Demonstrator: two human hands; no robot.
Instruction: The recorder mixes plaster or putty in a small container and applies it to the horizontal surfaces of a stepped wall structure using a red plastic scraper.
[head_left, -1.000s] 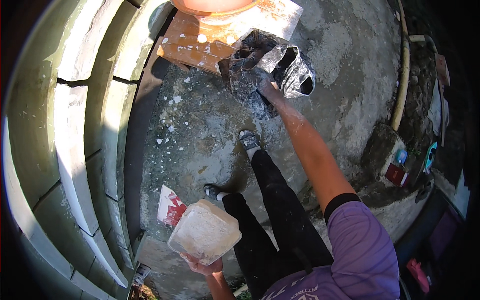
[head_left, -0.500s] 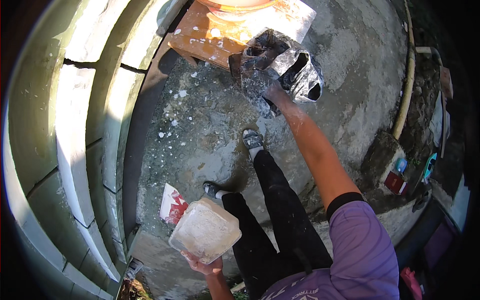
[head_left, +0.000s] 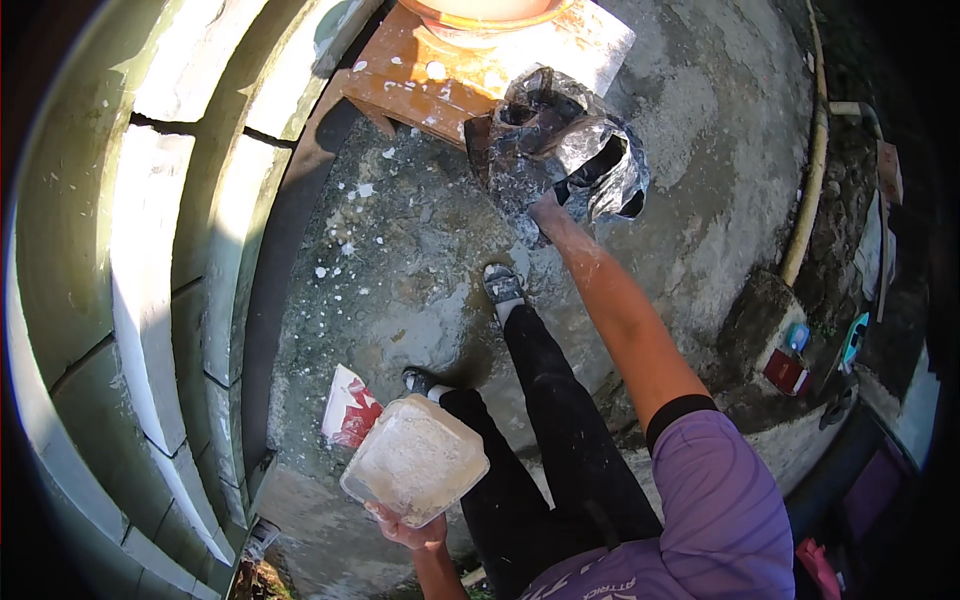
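Note:
My left hand (head_left: 408,526) is closed on the near edge of a translucent square plastic tub (head_left: 472,481), which holds a layer of white powder (head_left: 415,450). A red-and-white packet or carton (head_left: 350,408) shows right beside the tub's far left edge; I cannot tell if it touches. Farther ahead, my right hand (head_left: 548,212), dusted with white, is closed at the near edge of a crumpled, shiny black plastic bag (head_left: 545,135). The bag's mouth gapes to the right of the hand. My right fingertips are hidden by the hand and the plastic.
Behind the bag stands a low wooden table (head_left: 425,85), splashed white, with an orange-rimmed basin (head_left: 490,18). Concrete steps (head_left: 150,260) rise at the left. White splatters dot the concrete floor (head_left: 400,260). A pipe (head_left: 815,180) and small boxes (head_left: 786,372) lie at the right.
My right hand has drawn slightly back toward me at the bag's edge, and the bag's folds have shifted. The tub has moved slightly to the right in my left hand.

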